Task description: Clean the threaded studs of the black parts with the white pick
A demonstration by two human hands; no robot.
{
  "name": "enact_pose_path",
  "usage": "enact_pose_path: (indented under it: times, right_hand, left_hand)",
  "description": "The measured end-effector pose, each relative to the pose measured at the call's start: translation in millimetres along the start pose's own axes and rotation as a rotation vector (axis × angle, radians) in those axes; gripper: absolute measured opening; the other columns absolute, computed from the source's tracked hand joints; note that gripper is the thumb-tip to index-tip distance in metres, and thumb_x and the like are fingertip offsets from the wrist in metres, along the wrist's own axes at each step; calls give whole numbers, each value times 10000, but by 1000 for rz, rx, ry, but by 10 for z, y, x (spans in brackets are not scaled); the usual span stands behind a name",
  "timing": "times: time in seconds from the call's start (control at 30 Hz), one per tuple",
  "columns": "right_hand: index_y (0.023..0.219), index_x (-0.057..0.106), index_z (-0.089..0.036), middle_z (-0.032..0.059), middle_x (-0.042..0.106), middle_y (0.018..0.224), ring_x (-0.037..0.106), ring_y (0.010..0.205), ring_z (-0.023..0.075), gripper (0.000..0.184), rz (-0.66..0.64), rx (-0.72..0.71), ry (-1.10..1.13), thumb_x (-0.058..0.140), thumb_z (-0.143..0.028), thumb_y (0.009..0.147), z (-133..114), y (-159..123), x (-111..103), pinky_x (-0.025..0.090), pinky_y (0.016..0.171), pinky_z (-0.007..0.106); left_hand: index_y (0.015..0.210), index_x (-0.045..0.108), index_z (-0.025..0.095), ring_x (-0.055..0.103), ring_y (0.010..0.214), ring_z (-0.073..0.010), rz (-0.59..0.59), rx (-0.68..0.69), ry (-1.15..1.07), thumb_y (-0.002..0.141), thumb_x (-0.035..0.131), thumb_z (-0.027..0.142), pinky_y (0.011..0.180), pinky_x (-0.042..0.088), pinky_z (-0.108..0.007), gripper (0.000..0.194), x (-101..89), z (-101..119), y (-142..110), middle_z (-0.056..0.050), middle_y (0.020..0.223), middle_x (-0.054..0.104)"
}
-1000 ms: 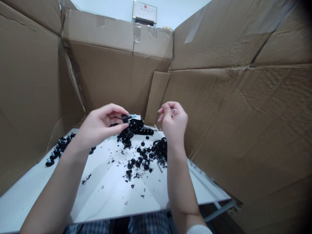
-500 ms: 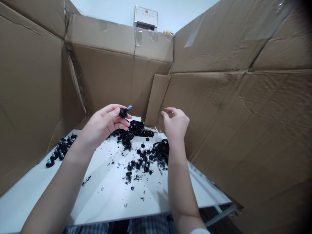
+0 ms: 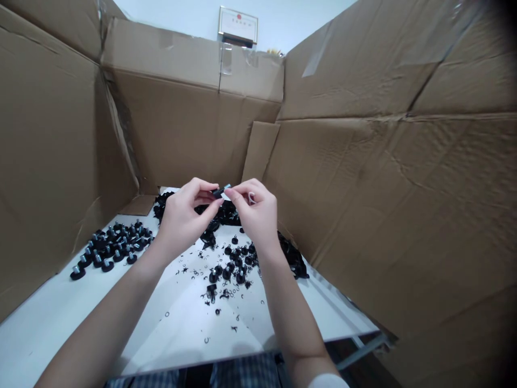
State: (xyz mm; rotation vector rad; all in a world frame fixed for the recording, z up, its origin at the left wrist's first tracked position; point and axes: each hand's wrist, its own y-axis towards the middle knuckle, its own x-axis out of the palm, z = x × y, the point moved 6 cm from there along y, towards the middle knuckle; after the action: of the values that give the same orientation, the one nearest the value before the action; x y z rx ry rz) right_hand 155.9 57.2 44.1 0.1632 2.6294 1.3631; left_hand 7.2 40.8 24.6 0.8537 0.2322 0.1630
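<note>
Above the white table (image 3: 177, 339), my left hand (image 3: 181, 215) pinches a black screw-in foot (image 3: 218, 192) with a shiny threaded metal stud, the stud pointing up and right. My right hand (image 3: 258, 215) meets it from the other side, thumb and fingers pressed together at the stud. A small pale loop (image 3: 251, 198) shows by the right fingers; what it belongs to is hidden. Below and between the forearms lies a loose cluster of black feet (image 3: 232, 265), several with metal studs, among tiny black rings and scraps.
At the left stand many similar feet with studs up (image 3: 115, 242). Dark heaps of black parts lie behind the hands (image 3: 163, 203) and by the right forearm (image 3: 294, 258). Tall cardboard walls (image 3: 173, 118) enclose the table's back and sides. A framed certificate (image 3: 238, 26) hangs beyond.
My hands have come together: the left moved right with the foot, and the right moved left to its stud. More of the feet at the left now show.
</note>
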Motion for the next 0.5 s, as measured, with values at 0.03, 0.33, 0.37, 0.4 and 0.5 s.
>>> enact_pose_path:
  times: [0.03,0.33,0.37,0.4,0.5]
  right_hand:
    - [624,647,-190,-26,563,684,451,577,75,184,19,-53,-70,674,-214,805,-58,-13,-16,362,539,251]
    - [655,607,-204,-21,540,721,428,568,79,194,138,-161,-225,622,-220,848,-186,-41,-142,355,525,262]
    - [655,608,-206,-19,543,719,432,574,82,194,152,-160,-232,623,-223,847,-180,-35,-164,359,528,262]
    - [657,609,-208,-17,547,719,439,580,85,192,162,-155,-234,626,-232,847,-174,-29,-185,361,527,262]
    - [666,611,-213,-13,558,730,452,589,89,187,187,-143,-239,632,-259,846,-171,-20,-239,354,517,260]
  left_hand:
    - [938,630,178,680,854,-152,5,38,75,799,705,246,820,569,-289,172,-18,26,1,-36,938,678]
    - [871,658,197,659,888,-175,-164,210,128,771,705,209,811,576,-299,111,-107,187,18,-39,902,670]
    - [866,658,196,658,896,-174,-173,220,101,761,715,201,812,576,-296,120,-127,189,25,-39,904,668]
    - [864,657,194,657,898,-172,-167,215,66,751,726,197,812,576,-293,133,-157,179,36,-39,905,665]
    - [859,656,188,658,864,-165,-98,138,-29,724,752,202,786,573,-287,166,-270,94,83,-37,889,654]
